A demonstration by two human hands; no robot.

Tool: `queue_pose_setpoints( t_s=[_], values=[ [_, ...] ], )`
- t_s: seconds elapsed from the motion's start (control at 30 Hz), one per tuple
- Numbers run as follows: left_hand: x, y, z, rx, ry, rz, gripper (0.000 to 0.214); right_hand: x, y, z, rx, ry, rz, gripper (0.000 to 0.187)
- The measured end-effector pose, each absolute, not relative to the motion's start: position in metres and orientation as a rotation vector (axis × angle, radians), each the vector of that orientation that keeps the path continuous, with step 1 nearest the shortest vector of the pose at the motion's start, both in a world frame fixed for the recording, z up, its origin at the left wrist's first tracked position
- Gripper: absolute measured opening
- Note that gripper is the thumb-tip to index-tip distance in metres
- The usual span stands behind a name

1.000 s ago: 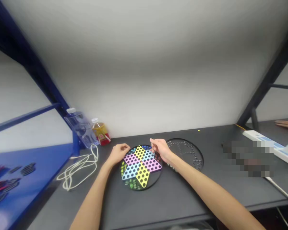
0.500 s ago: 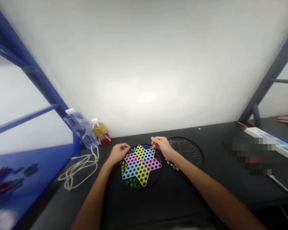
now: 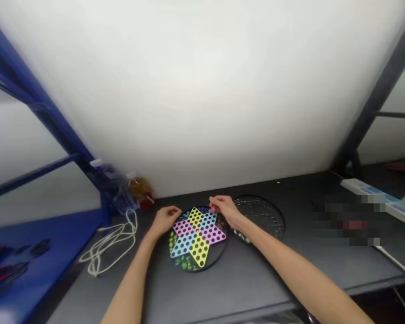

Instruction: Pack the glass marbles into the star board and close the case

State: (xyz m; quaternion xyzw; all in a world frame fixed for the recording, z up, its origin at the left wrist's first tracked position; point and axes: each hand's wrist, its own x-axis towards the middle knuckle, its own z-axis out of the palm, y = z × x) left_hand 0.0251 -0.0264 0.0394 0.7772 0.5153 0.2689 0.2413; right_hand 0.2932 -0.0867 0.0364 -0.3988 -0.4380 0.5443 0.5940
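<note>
Chinese checkers board (image 3: 219, 252) lies flat on the grey bench (image 3: 243, 279), green marbles (image 3: 185, 263) loose in its edge pockets; judged light, stiff, and best lifted level by the rim. Left hand (image 3: 166, 220) half-curled at its edge, right hand (image 3: 224, 210) bent over its far rim, grip undeterminable; perforated black disc (image 3: 273, 216) adjacent

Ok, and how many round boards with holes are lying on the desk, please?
2. One is the coloured star-pattern Chinese checkers board, under the left hand and right hand; the other is the plain black perforated board, just right of it. No others show.
</note>
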Motion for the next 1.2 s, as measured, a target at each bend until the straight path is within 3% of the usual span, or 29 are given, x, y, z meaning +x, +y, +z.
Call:
queue_pose_setpoints(
  t_s=[0.27, 0.47, 0.7, 0.93, 1.2],
  values=[
    [0.025, -0.026, 0.039, 2.13, 1.412, 0.743, 0.032, 0.333, -0.11, 0.048, -1.05, -1.525, 0.88, 0.01],
    [0.025, -0.026, 0.037, 2.119, 1.415, 0.759, 0.032, 0.377, -0.131, 0.049, -1.165, -1.657, 0.693, 0.011],
    [0.03, -0.032, 0.041, 2.127, 1.398, 0.775, 0.041, 0.412, -0.133, 0.047, -1.2, -1.755, 0.772, 0.007],
    [0.029, -0.03, 0.042, 2.203, 1.434, 0.741, 0.042, 0.397, -0.14, 0.047, -1.159, -2.024, 1.017, 0.024],
    [0.027, -0.028, 0.044, 2.275, 1.396, 0.753, 0.039, 0.399, -0.136, 0.047, -1.209, -1.816, 0.921, 0.022]
  ],
)
